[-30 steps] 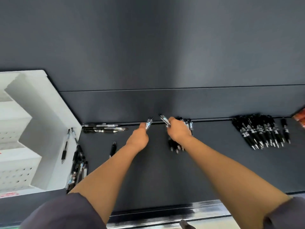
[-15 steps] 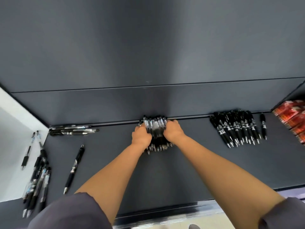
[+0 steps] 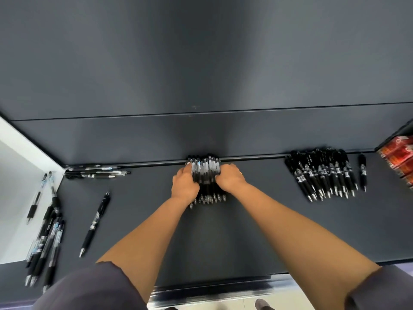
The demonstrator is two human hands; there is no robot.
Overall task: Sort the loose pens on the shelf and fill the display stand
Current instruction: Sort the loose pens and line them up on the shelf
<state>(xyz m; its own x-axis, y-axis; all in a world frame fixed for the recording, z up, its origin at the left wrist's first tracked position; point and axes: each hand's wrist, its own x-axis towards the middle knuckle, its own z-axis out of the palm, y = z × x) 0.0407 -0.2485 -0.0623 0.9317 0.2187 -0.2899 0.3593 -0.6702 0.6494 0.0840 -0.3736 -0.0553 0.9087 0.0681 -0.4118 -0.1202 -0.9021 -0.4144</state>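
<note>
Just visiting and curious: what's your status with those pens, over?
Left hand and right hand grip the middle pen bundle from both sides. Bundle at shelf's back rail. Single black pen apart, leftward; not blocking.

- I see bare shelf (image 3: 257,220) between the middle bundle of pens (image 3: 206,171) and the right pile of pens (image 3: 324,177): room for a hand.
- Left of the bundle, a lone pen (image 3: 95,222) lies slantwise across the open stretch.
- The back panel (image 3: 201,135) walls off the rear, and the pens along the back rail (image 3: 96,173) line it at far left.
- A pen cluster (image 3: 44,240) crowds the white stand (image 3: 13,175).
- Red packets (image 3: 400,157) block the right end.
</note>
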